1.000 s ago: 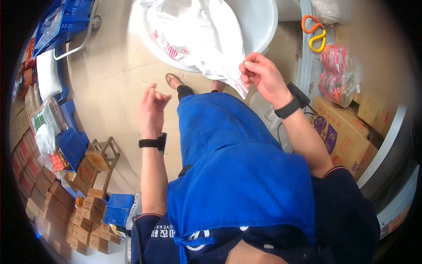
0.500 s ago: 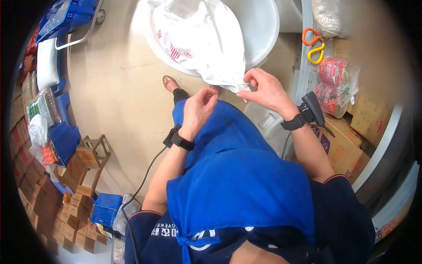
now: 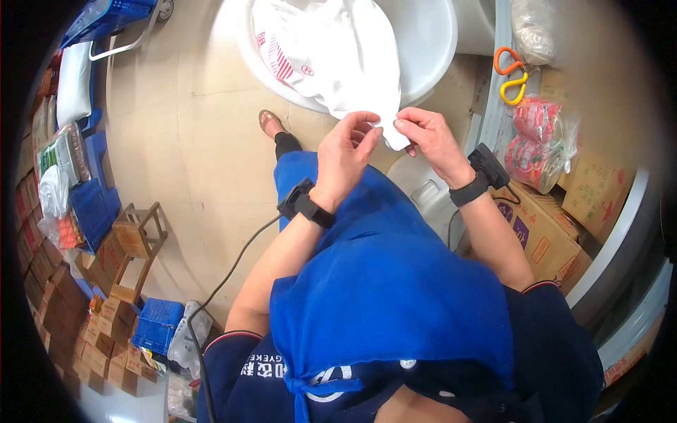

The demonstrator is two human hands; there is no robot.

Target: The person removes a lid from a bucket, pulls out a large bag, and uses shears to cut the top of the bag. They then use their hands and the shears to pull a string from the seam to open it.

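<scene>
A white sack (image 3: 345, 56) with red print lies over the rim of a large pale round tub (image 3: 441, 49), its narrow corner hanging toward me. My right hand (image 3: 430, 141) pinches the right edge of that corner between thumb and fingers. Close to the corner's left edge is my left hand (image 3: 349, 151), its thumb and fingers curled together; whether it grips the cloth or a thread is too small to make out. Black straps with small devices are on both wrists.
Orange-and-yellow-handled scissors (image 3: 513, 81) hang at the right near bagged red packs (image 3: 532, 144) and cartons (image 3: 543, 225). A pale lidded container (image 3: 423, 190) stands by my right forearm. Left are a wooden stool (image 3: 137, 236), blue crates (image 3: 159, 326) and stacked boxes (image 3: 116, 321).
My left hand has moved up and right to the sack's corner, beside my right hand. The view has shifted slightly.
</scene>
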